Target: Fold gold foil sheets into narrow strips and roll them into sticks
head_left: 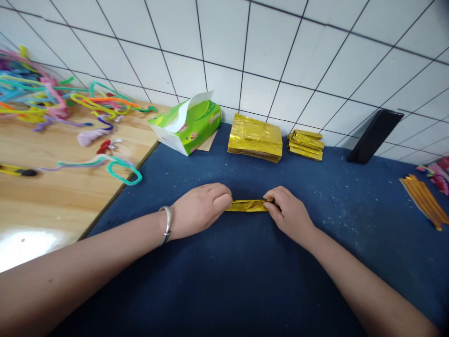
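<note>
Between my hands lies a narrow folded strip of shiny gold foil paper (246,206), running left to right just over the dark blue surface. My left hand (201,208), with a silver bangle on its wrist, pinches the strip's left end. At the right end, the thumb and fingers of my right hand (289,213) are closed on it. Both ends are partly hidden by my fingers. Beyond the strip sits a thick stack of flat gold foil sheets (256,135). Several folded gold strips (306,145) are piled to the right of that stack.
A green tissue pack (198,124) stands by the tiled wall (224,37). Colourful pipe cleaners (52,100) crowd the wooden table (105,196) at left. A black rectangular object (375,135) leans on the wall at right, near orange-gold strips (426,201).
</note>
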{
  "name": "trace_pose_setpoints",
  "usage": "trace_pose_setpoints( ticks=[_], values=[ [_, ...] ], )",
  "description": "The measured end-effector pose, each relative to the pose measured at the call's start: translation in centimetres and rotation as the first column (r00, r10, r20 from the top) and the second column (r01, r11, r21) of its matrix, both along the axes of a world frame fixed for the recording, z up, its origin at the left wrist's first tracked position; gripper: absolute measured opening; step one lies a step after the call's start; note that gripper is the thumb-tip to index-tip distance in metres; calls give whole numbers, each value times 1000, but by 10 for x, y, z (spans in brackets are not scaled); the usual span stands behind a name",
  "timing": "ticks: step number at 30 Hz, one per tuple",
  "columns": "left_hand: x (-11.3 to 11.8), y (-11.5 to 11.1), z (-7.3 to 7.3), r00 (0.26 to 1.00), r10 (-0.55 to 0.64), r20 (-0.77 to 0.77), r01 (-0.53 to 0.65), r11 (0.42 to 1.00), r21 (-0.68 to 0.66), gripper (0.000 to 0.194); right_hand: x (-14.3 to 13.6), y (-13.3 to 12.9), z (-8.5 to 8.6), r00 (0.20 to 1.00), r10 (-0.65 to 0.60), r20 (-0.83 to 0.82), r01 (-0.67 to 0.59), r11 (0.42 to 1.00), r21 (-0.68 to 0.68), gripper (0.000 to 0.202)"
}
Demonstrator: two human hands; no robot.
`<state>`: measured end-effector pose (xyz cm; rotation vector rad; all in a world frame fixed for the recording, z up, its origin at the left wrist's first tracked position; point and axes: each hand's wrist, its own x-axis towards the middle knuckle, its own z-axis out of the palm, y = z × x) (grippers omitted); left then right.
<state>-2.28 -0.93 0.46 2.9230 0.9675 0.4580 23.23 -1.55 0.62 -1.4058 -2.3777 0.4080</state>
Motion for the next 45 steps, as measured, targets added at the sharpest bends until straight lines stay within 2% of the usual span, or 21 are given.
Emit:
trace_pose_setpoints(
  ticks=[2, 4, 7, 9, 11, 14, 18, 27, 32, 37, 41, 45],
  values=[
    [-4, 0, 1, 998, -61, -33, 63, 996, 62, 19, 1, -1, -1, 999, 29, 16, -29, 1000, 11, 20],
    [-8, 1, 1, 994, -93, -49, 98, 991, 92, 20, 2, -2, -1, 997, 61, 36, -62, 998, 24, 19],
    [-10, 2, 1, 993, -117, 14, 116, 990, 87, 17, 3, -5, 0, 995, 95, 30, -97, 993, 74, 16],
    [-11, 4, 1, 991, -84, 107, 81, 996, 37, 13, 3, -7, 1, 994, 112, 19, -114, 984, 138, 16],
    [-11, 6, 1, 979, -1, 205, 12, 999, -50, 9, 3, -9, 1, 989, 144, 18, -145, 968, 203, 16],
    [-11, 9, 2, 953, 95, 288, -47, 985, -168, 13, 4, -11, 0, 985, 170, 5, -166, 953, 255, 16],
    [-11, 9, 4, 944, 87, 320, -13, 974, -226, 18, 5, -10, -2, 992, 125, -31, -113, 958, 263, 15],
    [-11, 7, 3, 922, 96, 374, 11, 962, -274, 17, 5, -8, -3, 993, 115, -18, -108, 968, 227, 15],
    [-7, 1, 8, 929, 174, 327, -56, 939, -338, 17, 3, -6, -1, 992, 103, -69, -92, 984, 151, 17],
    [-2, -1, 10, 942, 210, 262, -109, 929, -354, 25, 1, -2, 3, 995, 46, -93, -46, 999, 0, 17],
    [1, 1, 6, 970, 229, 80, -204, 949, -240, 28, -2, 1, 6, 996, 4, -89, -10, 997, -71, 16],
    [3, 2, 2, 950, 308, -51, -312, 944, -104, 25, -5, 0, 7, 998, -18, -58, 13, 997, -80, 13]
  ],
)
